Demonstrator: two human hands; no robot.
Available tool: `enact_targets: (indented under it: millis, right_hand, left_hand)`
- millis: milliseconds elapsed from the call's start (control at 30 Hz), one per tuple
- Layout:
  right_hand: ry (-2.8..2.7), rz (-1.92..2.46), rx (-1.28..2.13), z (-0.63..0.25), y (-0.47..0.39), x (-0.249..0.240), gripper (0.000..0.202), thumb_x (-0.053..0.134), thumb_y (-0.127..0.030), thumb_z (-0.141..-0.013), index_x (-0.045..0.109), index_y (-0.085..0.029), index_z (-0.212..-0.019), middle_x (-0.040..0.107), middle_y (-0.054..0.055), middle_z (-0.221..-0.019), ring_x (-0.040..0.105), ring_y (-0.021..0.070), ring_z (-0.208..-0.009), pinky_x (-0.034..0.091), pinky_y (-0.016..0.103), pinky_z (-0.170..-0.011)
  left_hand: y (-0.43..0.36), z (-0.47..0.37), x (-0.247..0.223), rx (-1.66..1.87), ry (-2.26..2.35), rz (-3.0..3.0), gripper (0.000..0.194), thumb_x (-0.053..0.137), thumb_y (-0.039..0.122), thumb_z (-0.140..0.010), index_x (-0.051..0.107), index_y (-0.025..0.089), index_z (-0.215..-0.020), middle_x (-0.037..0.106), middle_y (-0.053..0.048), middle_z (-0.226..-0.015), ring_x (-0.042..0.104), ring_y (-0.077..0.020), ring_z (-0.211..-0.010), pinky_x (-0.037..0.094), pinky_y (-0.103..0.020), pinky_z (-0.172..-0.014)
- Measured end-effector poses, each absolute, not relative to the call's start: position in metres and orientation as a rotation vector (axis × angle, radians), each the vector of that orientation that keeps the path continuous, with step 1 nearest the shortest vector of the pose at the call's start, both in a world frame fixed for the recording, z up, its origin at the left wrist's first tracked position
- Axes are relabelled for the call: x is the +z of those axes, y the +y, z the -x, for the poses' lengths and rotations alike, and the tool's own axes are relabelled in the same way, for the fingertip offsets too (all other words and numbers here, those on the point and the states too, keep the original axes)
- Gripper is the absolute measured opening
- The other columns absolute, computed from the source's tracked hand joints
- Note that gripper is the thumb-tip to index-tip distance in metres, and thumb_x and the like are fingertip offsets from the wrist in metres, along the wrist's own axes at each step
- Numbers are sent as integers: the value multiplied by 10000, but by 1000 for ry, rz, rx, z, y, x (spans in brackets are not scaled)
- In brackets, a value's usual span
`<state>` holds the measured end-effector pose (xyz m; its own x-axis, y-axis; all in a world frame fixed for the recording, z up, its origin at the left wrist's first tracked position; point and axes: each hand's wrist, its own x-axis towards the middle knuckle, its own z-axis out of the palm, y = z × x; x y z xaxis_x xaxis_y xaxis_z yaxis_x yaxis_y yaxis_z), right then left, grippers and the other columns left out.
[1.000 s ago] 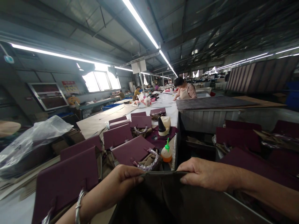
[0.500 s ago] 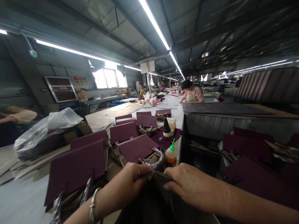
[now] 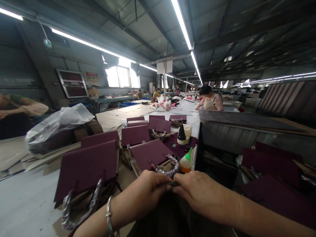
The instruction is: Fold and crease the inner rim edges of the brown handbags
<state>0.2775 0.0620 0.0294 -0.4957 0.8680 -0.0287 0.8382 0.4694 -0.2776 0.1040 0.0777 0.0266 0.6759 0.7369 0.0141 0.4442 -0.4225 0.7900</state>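
The bench (image 3: 29, 200) runs away from you down the hall, and the maroon bags (image 3: 86, 168) stand on it in a staggered row, flaps facing you and wrapped handles hanging in front, so each one can be reached without disturbing the next. A plastic-covered stack (image 3: 58, 126) sits at the left edge of the bench. A co-worker (image 3: 209, 100) sits at the far end, well apart from your station.

The glue bottle (image 3: 185, 162) stands upright just beyond your knuckles, nozzle up, near either hand.

The dark sheet (image 3: 170, 214) hangs below your hands at the near edge of the bench, its upper edge gathered between them. Both forearms converge from the lower corners of the view, wrists level.

Your left hand (image 3: 145, 194) and right hand (image 3: 199, 194) meet thumb to thumb. Each grip is narrow, pinched on the top edge of the dark sheet, fingers curled under.
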Motion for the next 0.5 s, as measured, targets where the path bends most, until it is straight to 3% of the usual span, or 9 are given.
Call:
enact_targets:
  millis: [233,500]
  right_hand:
    - [-2562,1584,363,-269,67,36,253,403,-319,-832,610,-179,-792,631,84,-764,600,207,-684,387,277,-576]
    - [-2534,1476,291,-268,67,31,133,489,-299,-802,571,-196,-820,632,45,-761,590,201,-725,405,277,-626]
  left_hand:
    - [70,-85,32,413,900,-1847,504,589,130,-664,516,216,-1155,637,9,-999,562,-188,-928,428,-230,-801]
    - [65,-85,24,515,1015,-1900,336,460,105,-723,625,169,-1008,670,-6,-940,589,-186,-885,427,-236,-788]
